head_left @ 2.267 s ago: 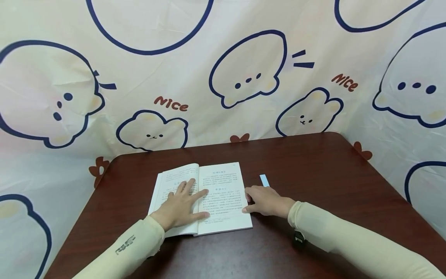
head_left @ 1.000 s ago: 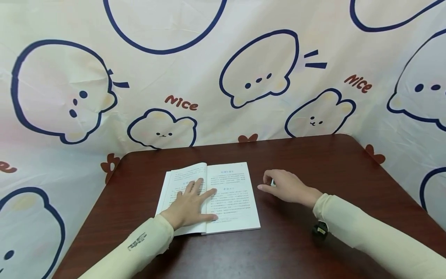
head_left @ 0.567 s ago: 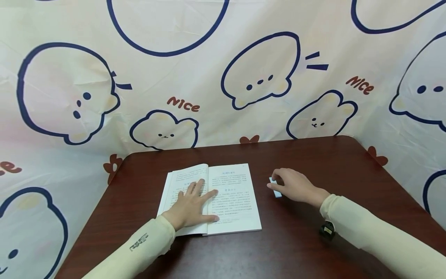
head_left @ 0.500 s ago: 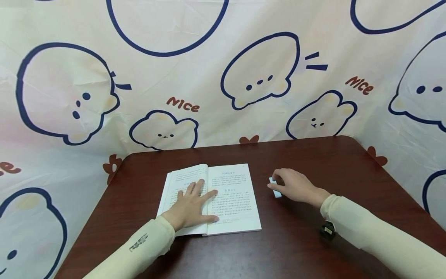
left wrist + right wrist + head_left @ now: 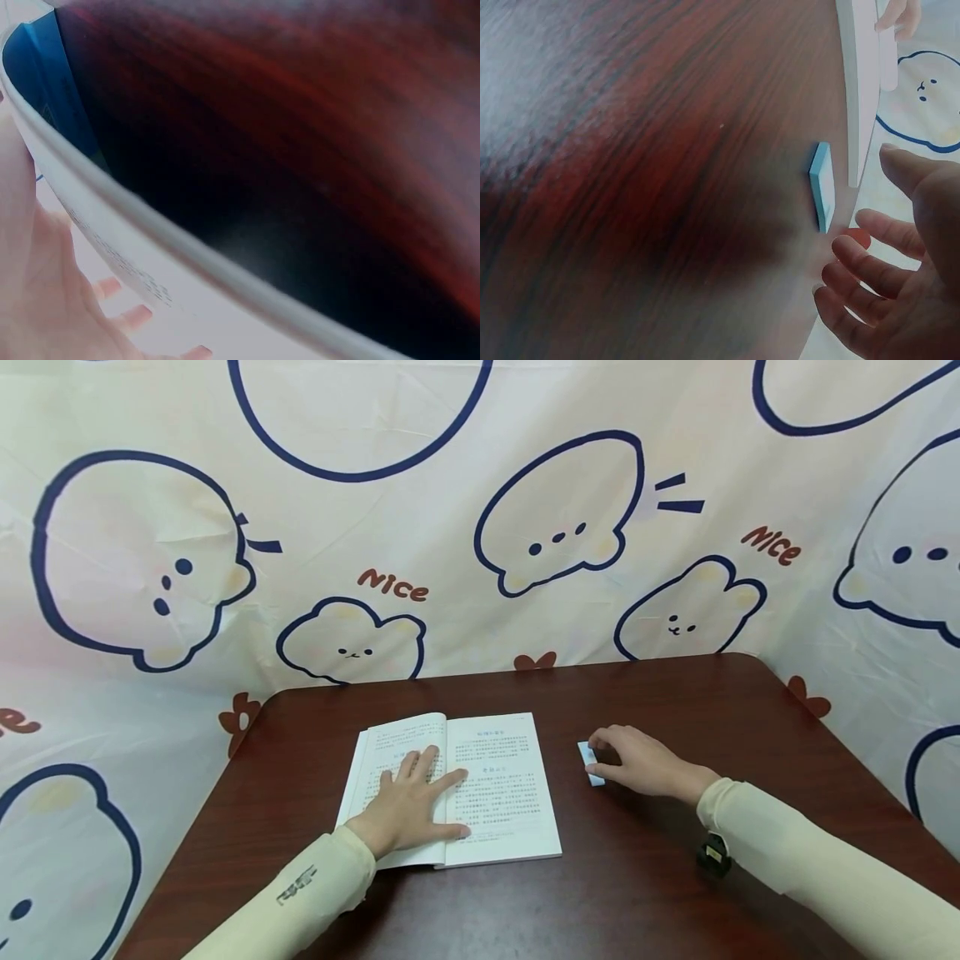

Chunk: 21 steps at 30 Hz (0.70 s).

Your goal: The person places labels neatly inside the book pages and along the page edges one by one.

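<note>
An open book [image 5: 502, 785] with printed pages lies on the table. My left hand [image 5: 405, 806] rests across it with fingers spread, mostly on the left page and reaching over the fold. A small flat light-blue rectangular piece [image 5: 587, 755] lies on the table to the right of the book. My right hand [image 5: 637, 762] hovers beside this piece, thumb and index finger overlapping it in the head view. The right wrist view shows the blue-edged piece [image 5: 823, 187] apart from the fingers, which are parted and loosely bent. In the left wrist view a bent-up page edge [image 5: 150, 217] hides part of the hand.
The dark brown wooden table [image 5: 480, 910] has a rounded far edge against a pale cartoon-printed curtain [image 5: 450, 527], which also surrounds both sides. A black wrist camera [image 5: 714, 855] hangs under my right sleeve. A blue cover [image 5: 60, 82] shows beneath the book's pages.
My right hand has left the book's right edge and moved right. It held the light-blue piece between thumb and finger, then parted its fingers from it. The left hand stays on the book.
</note>
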Tool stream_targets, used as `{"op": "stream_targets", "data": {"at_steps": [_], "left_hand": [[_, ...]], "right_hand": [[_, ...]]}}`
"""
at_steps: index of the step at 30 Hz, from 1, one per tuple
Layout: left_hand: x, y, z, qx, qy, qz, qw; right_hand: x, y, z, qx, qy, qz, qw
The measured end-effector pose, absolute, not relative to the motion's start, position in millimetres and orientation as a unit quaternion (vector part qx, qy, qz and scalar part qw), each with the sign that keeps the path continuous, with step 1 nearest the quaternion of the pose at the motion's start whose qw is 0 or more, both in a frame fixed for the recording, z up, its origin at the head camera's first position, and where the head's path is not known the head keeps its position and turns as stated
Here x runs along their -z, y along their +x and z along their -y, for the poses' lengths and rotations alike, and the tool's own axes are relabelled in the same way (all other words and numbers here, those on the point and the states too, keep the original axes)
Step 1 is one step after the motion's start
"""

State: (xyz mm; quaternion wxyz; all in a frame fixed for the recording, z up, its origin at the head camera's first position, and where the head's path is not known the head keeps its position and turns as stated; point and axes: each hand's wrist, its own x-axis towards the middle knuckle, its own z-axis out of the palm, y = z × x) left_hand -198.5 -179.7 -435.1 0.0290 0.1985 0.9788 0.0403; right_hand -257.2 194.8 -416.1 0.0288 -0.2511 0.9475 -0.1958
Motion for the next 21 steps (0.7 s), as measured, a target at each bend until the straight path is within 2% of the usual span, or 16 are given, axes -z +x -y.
{"op": "stream_targets", "data": {"at_steps": [21], "left_hand": [[434.4,-197.5,178.9,-0.057,0.196,-0.978,0.035]], "right_hand": [[424.2,-267.4,-201.8,0.175,-0.270,-0.944,0.072]]}}
